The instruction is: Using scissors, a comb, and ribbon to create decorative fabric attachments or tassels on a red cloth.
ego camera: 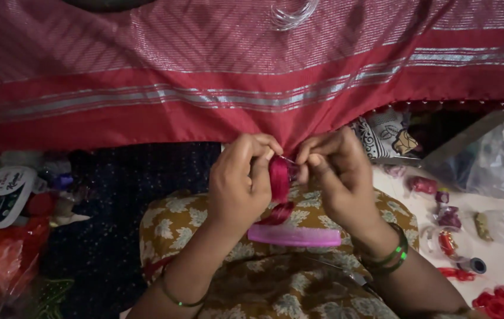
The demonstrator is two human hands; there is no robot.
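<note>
I had my left hand (241, 177) pinched shut on the magenta tassel (278, 180) at the red cloth's (205, 112) edge to keep it taut, while my right hand (331, 171) seemingly nipped its thread, the pink comb (294, 236) resting on my lap.

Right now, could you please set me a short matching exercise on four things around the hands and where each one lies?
Things:
1. pink comb
2. magenta tassel
3. red fabric
4. green bangles

Places:
A. stretched across the top
B. on the right wrist
C. flat on the floral lap
D. pinched between both hands

Pairs: 1-C, 2-D, 3-A, 4-B
</note>
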